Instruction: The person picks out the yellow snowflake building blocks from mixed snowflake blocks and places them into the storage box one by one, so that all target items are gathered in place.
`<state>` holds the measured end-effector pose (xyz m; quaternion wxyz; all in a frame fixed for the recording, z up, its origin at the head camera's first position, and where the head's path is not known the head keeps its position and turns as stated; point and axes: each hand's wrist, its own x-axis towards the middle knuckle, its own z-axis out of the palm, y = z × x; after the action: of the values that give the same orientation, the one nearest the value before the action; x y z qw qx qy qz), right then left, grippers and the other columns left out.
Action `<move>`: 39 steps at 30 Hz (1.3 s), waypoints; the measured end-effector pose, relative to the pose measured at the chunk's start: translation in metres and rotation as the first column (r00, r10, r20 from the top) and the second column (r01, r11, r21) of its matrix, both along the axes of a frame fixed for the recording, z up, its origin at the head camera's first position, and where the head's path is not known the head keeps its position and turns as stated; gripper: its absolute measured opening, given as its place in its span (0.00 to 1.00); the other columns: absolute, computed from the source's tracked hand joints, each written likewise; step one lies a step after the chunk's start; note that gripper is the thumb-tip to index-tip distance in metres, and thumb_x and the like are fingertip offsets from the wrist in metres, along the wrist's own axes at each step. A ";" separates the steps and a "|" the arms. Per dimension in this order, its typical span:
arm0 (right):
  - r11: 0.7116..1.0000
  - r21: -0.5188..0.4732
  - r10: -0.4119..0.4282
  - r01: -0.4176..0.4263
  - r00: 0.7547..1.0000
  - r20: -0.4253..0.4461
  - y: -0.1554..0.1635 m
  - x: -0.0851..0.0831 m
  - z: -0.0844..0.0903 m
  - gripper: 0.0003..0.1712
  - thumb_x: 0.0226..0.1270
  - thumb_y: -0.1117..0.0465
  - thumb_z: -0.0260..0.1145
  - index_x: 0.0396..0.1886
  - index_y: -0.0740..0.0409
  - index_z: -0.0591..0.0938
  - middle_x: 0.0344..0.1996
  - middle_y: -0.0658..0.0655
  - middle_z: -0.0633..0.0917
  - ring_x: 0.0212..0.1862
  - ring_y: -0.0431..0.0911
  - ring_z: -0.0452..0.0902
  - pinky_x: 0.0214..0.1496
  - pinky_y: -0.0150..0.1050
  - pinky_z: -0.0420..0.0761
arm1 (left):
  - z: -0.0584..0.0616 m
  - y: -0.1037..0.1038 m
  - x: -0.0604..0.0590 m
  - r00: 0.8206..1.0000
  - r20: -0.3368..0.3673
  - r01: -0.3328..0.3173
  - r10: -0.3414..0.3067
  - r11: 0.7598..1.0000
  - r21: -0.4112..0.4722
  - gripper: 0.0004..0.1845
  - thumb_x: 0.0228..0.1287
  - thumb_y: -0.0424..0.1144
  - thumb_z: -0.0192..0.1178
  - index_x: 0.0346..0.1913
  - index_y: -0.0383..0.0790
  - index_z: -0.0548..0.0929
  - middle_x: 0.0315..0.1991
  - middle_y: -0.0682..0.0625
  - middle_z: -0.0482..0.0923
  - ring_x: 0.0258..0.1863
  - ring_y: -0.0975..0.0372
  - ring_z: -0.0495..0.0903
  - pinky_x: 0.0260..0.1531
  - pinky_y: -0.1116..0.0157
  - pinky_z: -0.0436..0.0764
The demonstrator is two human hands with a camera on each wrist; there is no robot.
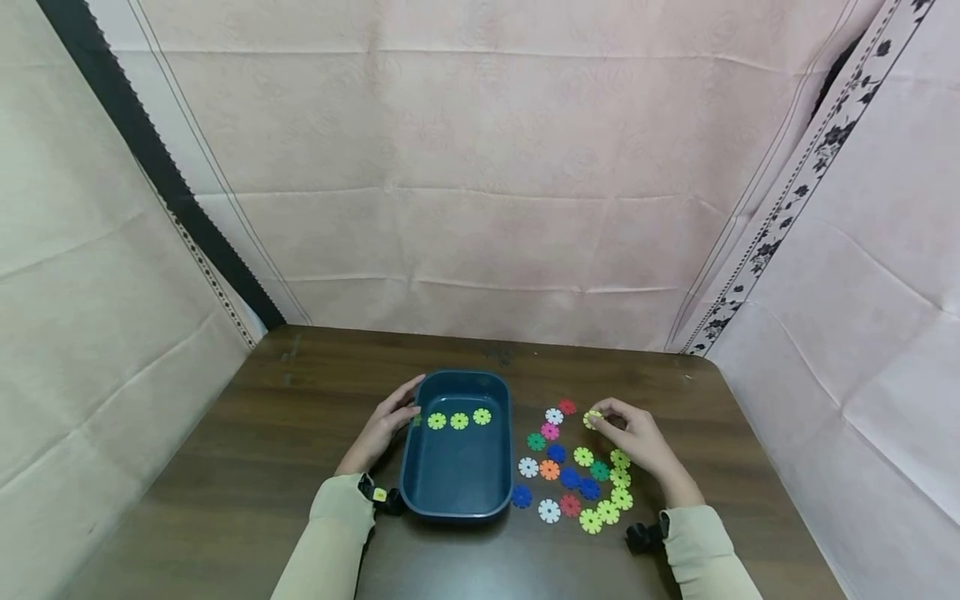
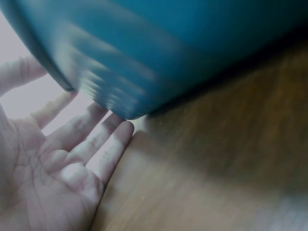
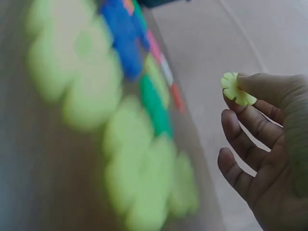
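Observation:
A dark blue tray (image 1: 457,492) stands at mid-table with three yellow-green flower-shaped pieces (image 1: 459,421) in a row inside. My left hand (image 1: 386,427) holds its left side. In the left wrist view, the thumb goes over the rim and nearly straight fingers (image 2: 108,149) lie against the outer wall (image 2: 144,57). Right of the tray, my right hand (image 1: 633,433) pinches one yellow-green flower piece (image 3: 231,85) between thumb and index finger; the other fingers are loosely spread. That hand is raised over the far right of the scattered pieces.
Loose flower pieces in blue, white, red, pink, orange (image 1: 549,470) and green lie right of the tray. Several yellow-green ones (image 1: 620,477) curve along their right edge. Pale cloth (image 1: 480,208) walls off the wooden table (image 1: 247,467) at the back and sides.

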<state>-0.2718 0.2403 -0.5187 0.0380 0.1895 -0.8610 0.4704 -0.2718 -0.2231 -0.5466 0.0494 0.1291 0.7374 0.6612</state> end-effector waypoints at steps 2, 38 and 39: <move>0.999 0.019 0.040 -0.040 0.999 0.000 -0.011 -0.002 0.009 0.08 0.73 0.55 0.66 0.45 0.53 0.85 0.36 0.58 0.87 0.34 0.59 0.81 0.32 0.38 0.79 | 0.000 0.000 0.001 1.000 -0.003 -0.001 0.001 1.000 0.000 0.29 0.77 0.38 0.51 0.76 0.58 0.65 0.71 0.47 0.67 0.69 0.49 0.68 0.68 0.41 0.62; 0.699 0.296 0.661 -0.651 0.746 0.081 -0.222 -0.035 0.027 0.09 0.75 0.56 0.64 0.50 0.50 0.84 0.40 0.40 0.85 0.43 0.31 0.80 0.49 0.29 0.79 | 0.003 -0.001 0.001 1.000 0.019 0.021 -0.021 1.000 -0.003 0.28 0.78 0.39 0.50 0.77 0.61 0.63 0.73 0.48 0.63 0.71 0.50 0.63 0.68 0.40 0.60; 0.696 0.294 0.661 -0.655 0.745 0.095 -0.224 -0.035 0.026 0.09 0.75 0.57 0.64 0.50 0.51 0.84 0.40 0.40 0.85 0.43 0.31 0.80 0.49 0.29 0.79 | 0.003 -0.001 0.001 1.000 0.019 0.024 -0.024 1.000 0.001 0.29 0.78 0.39 0.50 0.77 0.60 0.63 0.73 0.48 0.63 0.71 0.49 0.63 0.68 0.40 0.60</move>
<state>-0.3073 0.0159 -0.4927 -0.1548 0.4923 -0.7982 0.3106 -0.2712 -0.2240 -0.5437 0.0644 0.1317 0.7350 0.6620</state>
